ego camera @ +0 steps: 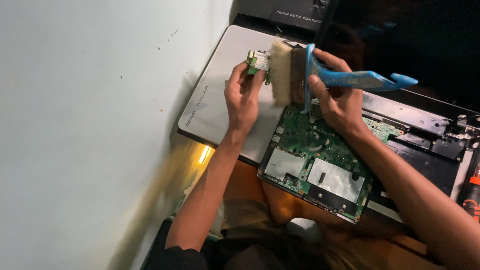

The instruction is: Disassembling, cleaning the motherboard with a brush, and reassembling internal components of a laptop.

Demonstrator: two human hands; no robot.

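My left hand [241,97] pinches a small green circuit board [258,61] between thumb and fingers, held up over a silver laptop lid [210,107]. My right hand [336,95] grips a wide paintbrush with a blue handle [350,78]. Its pale bristles [280,72] touch the right edge of the small board. Below the hands lies an opened laptop with its green motherboard [315,160] exposed, two silver shield patches on it.
The black laptop chassis [425,145] stretches to the right. An orange and black tool [472,195] lies at the right edge. A dark box [295,12] sits at the top. A pale wall [90,125] fills the left. My knees are under the boards.
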